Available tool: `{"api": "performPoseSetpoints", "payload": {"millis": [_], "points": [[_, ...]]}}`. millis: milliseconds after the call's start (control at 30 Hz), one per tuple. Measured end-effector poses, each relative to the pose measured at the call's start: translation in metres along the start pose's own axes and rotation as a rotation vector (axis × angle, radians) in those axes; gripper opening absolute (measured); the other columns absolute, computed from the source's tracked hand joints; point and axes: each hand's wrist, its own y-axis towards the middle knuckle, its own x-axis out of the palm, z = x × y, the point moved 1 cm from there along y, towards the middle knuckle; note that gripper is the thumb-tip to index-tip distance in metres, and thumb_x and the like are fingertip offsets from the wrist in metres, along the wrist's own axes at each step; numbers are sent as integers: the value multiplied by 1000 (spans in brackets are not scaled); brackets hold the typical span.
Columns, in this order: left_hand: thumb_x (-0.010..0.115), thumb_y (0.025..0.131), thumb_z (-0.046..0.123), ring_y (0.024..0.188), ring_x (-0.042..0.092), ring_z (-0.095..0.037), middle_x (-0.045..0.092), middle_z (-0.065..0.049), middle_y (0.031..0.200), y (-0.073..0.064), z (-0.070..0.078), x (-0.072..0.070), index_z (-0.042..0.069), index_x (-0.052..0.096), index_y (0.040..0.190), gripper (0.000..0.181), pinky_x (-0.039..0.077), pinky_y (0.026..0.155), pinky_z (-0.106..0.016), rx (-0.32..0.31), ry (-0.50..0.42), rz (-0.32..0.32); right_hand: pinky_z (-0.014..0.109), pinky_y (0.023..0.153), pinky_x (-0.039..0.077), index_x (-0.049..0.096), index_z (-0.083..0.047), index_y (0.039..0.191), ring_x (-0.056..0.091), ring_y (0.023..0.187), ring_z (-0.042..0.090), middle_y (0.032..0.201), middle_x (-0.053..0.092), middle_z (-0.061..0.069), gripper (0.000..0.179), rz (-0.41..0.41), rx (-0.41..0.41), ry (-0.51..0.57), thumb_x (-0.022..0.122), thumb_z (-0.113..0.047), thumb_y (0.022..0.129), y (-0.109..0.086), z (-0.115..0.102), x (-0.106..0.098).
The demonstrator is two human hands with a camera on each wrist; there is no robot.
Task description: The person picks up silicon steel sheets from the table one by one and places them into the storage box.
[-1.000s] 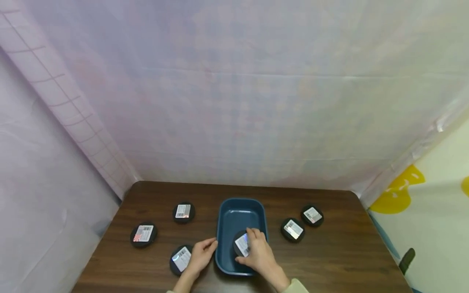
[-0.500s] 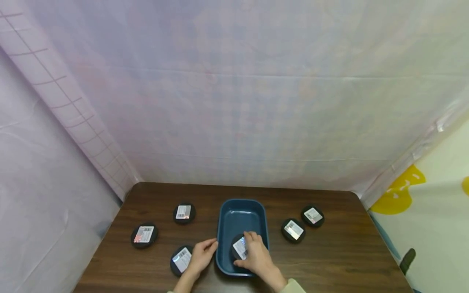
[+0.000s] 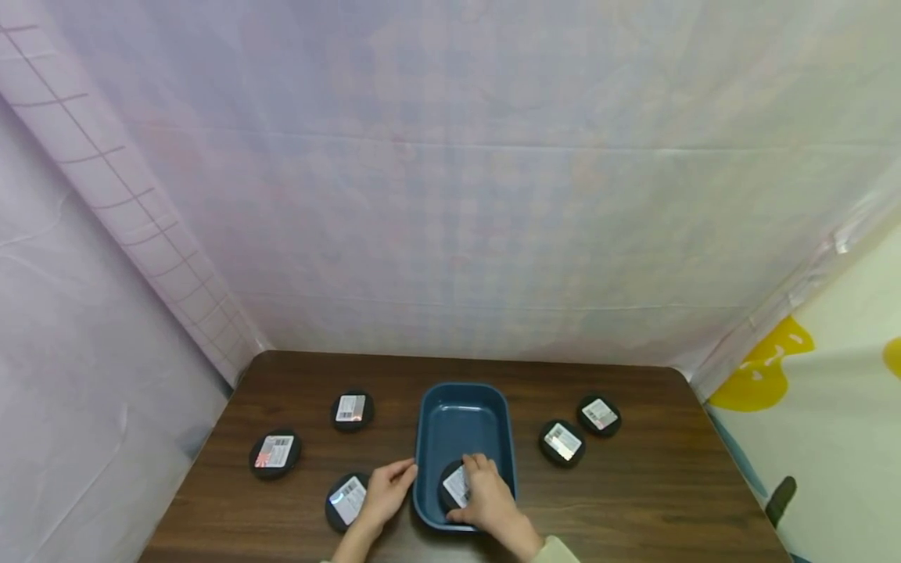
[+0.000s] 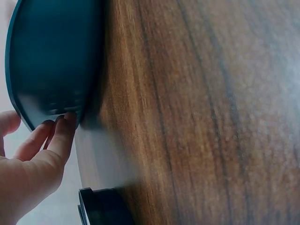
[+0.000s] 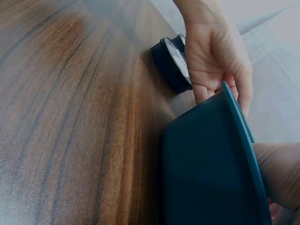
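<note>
Disc (image 3: 453, 485), black, labelled: within blue tray (image 3: 461, 426), between parted thumb and fingers of right hand (image 3: 492, 499), gripping it. Left hand (image 3: 383, 496): thumb and fingertips nearly together, pinching the tray's rim. Hazards, judged: uneven release could tilt disc against wall nearest right thumb; slack left pinch could let tray slide.

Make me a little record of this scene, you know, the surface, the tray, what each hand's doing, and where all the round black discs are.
Surface: brown wood-grain table
Tray: blue tray, rounded corners, standing on the table
Left hand: left hand holds the tray's left edge
Right hand: right hand grips the disc in the tray, at its near end
Left of tray: three labelled discs
Right of tray: two labelled discs
Discs in view: six
</note>
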Motion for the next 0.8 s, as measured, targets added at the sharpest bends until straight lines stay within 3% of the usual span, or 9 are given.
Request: {"api": "performPoseSetpoints", "payload": {"millis": [400,800], "points": [[58,91,11,104,60,-37,62,-28,110,-2,4,0,-16,59,112,34,50,86,-40,-12,-10,-3,35,67,52,59,4,111,55,87,27,100,56,11,87,-33,17,-22,92,-35,41,0,-1,3],[57,92,14,104,59,-36,62,-28,111,-2,3,-1,-16,59,113,36,50,86,-39,-17,-17,-14,33,60,50,57,0,107,52,80,24,95,52,8,81,-85,45,-17,93,-28,40,2,-4,-1]]}}
